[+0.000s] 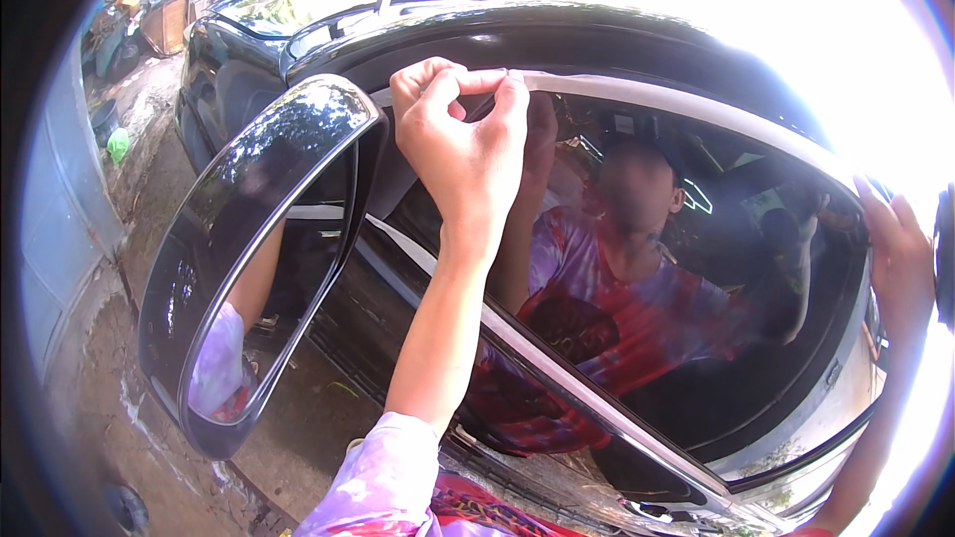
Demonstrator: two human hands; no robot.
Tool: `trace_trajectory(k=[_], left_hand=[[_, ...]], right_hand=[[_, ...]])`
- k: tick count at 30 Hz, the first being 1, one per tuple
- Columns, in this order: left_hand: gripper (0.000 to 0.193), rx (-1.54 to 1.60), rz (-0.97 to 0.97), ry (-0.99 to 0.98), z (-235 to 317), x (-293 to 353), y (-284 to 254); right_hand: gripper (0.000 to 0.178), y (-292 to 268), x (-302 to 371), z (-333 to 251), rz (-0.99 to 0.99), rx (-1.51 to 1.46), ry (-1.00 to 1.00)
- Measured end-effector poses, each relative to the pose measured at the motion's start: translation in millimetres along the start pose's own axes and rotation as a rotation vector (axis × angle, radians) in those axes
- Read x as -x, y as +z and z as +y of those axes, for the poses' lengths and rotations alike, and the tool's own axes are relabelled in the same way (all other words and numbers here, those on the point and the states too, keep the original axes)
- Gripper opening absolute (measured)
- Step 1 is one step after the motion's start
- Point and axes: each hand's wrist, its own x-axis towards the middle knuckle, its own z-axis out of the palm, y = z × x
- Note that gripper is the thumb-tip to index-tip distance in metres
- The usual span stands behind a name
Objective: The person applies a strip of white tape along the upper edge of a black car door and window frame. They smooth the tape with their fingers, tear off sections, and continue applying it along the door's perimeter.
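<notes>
A pale, tape-like strip [686,99] runs along the upper edge of a dark car side window [766,268]. At its front part my left hand [463,139] is closed in a pinch, thumb and forefinger together on the strip. My right hand [900,249] is raised at the window's rear upper corner, fingers bent near the strip's other end. Glare washes out that hand, and what its fingers hold cannot be made out. The glass mirrors a person in a tie-dyed shirt and a raised arm.
A large black side mirror [249,268] juts out left of my left forearm. Another pale strip [597,393] follows the window's lower edge. Beyond the car's front lie cluttered items and a brown container [166,25]. A blue-grey metal panel [65,229] stands at left.
</notes>
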Motion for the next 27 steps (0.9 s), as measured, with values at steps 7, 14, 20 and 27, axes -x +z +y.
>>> trace_trajectory(k=[7,14,20,27], left_hand=[[0.012,0.042,-0.079,-0.079,3.8,-3.1,-9.6],[0.014,0.047,-0.051,-0.053,-0.5,4.5,-3.1],[0.022,0.445,-0.345,-0.136,43.3,44.8,-22.3],[0.084,1.025,-1.045,-0.131,140.9,62.9,24.3]], right_hand=[[0.05,-34.6,-16.5,-15.1,-0.288,0.366,0.159],[0.015,-2.2,22.3,57.6,-0.121,0.364,0.064],[0.03,-20.7,49.8,43.6,-0.072,0.264,0.258],[0.023,-92.2,29.4,-3.6,0.133,0.166,-0.151]])
